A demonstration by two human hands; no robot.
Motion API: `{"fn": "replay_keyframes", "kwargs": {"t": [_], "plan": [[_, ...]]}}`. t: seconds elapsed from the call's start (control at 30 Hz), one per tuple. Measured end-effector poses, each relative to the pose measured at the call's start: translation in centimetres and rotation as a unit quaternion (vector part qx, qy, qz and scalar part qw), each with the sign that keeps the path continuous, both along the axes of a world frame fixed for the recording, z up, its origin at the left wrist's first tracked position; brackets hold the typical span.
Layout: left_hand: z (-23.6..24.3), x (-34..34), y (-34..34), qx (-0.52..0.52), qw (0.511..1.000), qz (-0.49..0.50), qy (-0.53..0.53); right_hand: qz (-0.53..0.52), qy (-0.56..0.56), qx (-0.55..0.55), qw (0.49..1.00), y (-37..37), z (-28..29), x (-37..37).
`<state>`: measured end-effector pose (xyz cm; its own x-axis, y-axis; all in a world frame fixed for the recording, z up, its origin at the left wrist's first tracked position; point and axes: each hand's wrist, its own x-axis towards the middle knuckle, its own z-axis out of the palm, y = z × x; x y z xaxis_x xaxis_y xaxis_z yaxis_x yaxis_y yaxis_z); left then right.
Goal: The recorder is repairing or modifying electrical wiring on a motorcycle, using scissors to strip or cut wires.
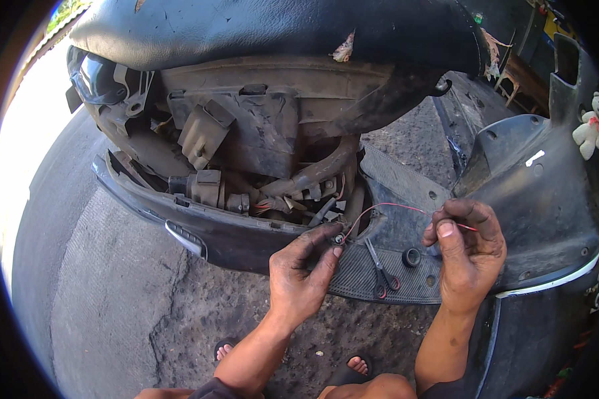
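My left hand (298,276) pinches a small round dark piece (338,239) with a pale metallic middle, perhaps a bulb socket, between thumb and forefinger. From it a thin red wire (387,204) arches up and across to my right hand (469,256). There, thumb and fingertips are closed on the wire, and a short end sticks out to the right. Below the wire, a pair of scissors (384,276) with dark and red handles lies on the scooter's ribbed footboard (353,284). Beside them is a small black tape roll (412,257).
The scooter's opened side shows a tilted grey box (205,133), connectors (206,188) and bundled wires (273,205) under the black seat (266,30). A dark side panel (246,243) runs along its near edge. A small plush toy (588,135) hangs at far right.
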<state>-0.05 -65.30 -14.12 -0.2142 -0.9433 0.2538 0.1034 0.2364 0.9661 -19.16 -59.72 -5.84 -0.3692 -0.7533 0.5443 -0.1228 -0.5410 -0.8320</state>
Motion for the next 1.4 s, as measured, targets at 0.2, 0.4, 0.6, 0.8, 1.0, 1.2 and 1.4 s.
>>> {"fn": "replay_keyframes", "kwargs": {"t": [0.2,0.4,0.6,0.8,1.0,1.2,1.4], "plan": [[0.0,-0.2,0.2,0.044,0.998,0.0,0.037,0.052,0.029,-0.004,0.998,-2.8,0.0,-0.2],[0.1,-0.1,0.1,0.045,0.999,0.005,0.016,0.075,0.044,-0.034,0.996,-2.7,0.0,-0.4],[-0.1,0.0,0.0,0.028,1.0,0.003,0.006,0.119,0.114,0.007,0.986,-3.3,-0.1,1.2],[-0.2,-0.1,0.2,0.039,0.998,-0.009,0.043,0.063,0.28,0.055,0.956,-2.5,0.8,1.3],[0.4,-0.2,0.3,0.022,0.998,-0.007,0.057,0.064,0.301,0.057,0.95,-3.1,-2.6,3.6],[0.4,-0.1,0.0,0.035,0.998,-0.001,0.042,0.048,0.207,0.057,0.976,-2.6,-1.7,2.2],[0.8,-0.3,0.3,0.053,0.996,-0.001,0.068,0.112,0.184,0.063,0.975,-3.2,-2.7,2.8]]}}
